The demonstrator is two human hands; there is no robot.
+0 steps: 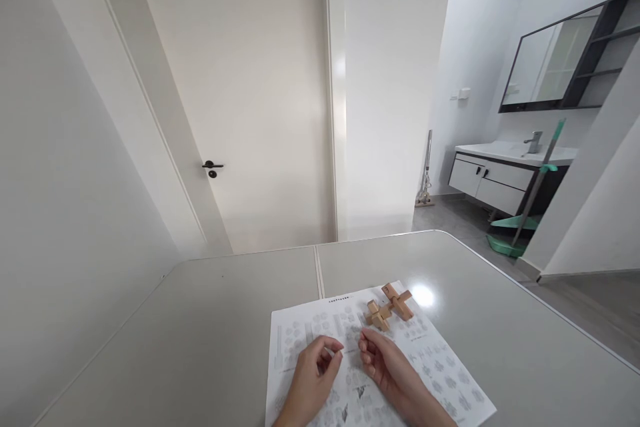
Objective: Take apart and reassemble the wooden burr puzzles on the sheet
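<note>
My left hand [320, 370] is over a printed paper sheet [280, 380], fingers curled, with thumb and index tips close together and nothing visible between them. Facing it, my right hand [387, 363] is also curled, its thumb against the bent fingers, and I see no object in it. Just beyond the right fingertips, two interlocking wooden block puzzles rest on the sheet. The nearer wooden puzzle [379, 315] is lighter and compact; the cross-shaped wooden puzzle [399, 301] touches or overlaps it from behind and has a dark mark on one end. Neither hand touches them.
The sheet lies on a grey table [175, 347] with a seam [319, 273] running away from me. A closed door [265, 113] stands beyond. To the right are a sink cabinet [493, 180], a mop [427, 173] and a green dustpan [505, 245].
</note>
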